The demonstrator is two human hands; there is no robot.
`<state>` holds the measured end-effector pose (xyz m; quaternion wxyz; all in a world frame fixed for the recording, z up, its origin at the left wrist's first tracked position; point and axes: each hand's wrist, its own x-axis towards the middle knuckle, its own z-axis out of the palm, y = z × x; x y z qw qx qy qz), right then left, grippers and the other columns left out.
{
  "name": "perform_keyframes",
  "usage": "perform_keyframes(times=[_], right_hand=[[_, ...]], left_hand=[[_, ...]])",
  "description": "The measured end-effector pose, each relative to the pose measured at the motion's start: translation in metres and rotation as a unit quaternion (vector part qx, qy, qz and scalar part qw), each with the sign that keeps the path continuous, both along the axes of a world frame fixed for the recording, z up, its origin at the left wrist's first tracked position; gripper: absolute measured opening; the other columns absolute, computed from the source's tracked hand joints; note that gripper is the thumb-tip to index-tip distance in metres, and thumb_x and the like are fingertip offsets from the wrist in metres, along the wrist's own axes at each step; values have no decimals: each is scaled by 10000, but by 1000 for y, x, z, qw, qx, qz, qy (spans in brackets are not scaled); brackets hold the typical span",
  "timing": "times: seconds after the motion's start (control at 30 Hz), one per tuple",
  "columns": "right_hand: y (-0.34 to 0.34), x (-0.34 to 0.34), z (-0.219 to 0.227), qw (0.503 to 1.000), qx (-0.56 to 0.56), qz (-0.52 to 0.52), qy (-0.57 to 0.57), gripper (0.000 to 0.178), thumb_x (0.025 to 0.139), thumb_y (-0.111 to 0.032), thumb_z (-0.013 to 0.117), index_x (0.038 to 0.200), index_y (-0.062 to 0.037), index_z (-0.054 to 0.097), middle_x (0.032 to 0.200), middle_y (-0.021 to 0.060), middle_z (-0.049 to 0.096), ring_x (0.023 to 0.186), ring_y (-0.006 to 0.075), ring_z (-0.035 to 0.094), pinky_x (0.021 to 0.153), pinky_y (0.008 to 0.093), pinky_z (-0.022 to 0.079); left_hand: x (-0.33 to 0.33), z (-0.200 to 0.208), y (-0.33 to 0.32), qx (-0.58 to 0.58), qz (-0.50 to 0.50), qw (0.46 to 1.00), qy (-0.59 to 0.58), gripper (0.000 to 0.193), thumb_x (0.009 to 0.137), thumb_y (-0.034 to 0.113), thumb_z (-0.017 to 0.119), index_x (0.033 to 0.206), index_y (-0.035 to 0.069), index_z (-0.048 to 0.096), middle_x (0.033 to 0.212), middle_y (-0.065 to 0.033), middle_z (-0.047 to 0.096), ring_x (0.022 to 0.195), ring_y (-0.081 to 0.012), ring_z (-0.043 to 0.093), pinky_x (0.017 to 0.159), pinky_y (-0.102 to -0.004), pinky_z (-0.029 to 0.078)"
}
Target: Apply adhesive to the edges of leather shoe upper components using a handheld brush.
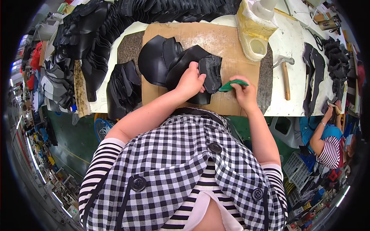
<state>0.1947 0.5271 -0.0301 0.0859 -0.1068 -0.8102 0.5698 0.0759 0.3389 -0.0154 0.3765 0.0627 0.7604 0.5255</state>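
Black leather-like cut pieces (pixel 154 63) lie overlapped on a brown cardboard sheet (pixel 235 69) in front of me. My left hand (pixel 191 81) is closed at the left edge of a smaller dark piece (pixel 211 71), its fingers bent over that edge. This piece has a duller, greyish face and rests on top of the larger black ones. In my right hand (pixel 245 92), thumb and fingers pinch a small flat green piece (pixel 233 84); its exact kind I cannot make out. The green tip reaches the lower right corner of the dark piece, perhaps touching it.
A yellowed glue container (pixel 254 30) with a round cup stands at the cardboard's upper right. Beyond it lies a hammer (pixel 286 77), then black strips (pixel 314 77). Stacked black pieces (pixel 92 34) line the far and left sides. Another person (pixel 327 142) works at far right.
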Motion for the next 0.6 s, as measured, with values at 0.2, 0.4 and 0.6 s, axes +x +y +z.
perform_keyframes(times=[0.2,0.4,0.6], right_hand=[[0,3,19,984,-124,-129,3,184,846,9,634,1022,-24,594,938,38,625,815,95,593,724,230,491],[-17,-4,29,980,-146,-133,29,200,850,-17,645,1041,-17,586,972,46,625,864,109,598,734,238,492],[-45,-30,13,991,58,-51,107,173,834,-31,643,1003,-53,611,960,95,655,890,238,638,780,306,496]], left_hand=[[6,16,-13,-4,3,1000,9,270,899,91,559,1069,-38,393,705,-92,539,536,-184,586,471,-306,489],[-50,-2,-61,-195,137,860,451,376,789,215,705,1042,-2,529,912,-135,569,833,-253,583,730,-356,469],[-82,-10,-75,-193,159,942,224,514,703,275,758,1044,-42,539,965,-206,630,940,-320,616,822,-359,482]])
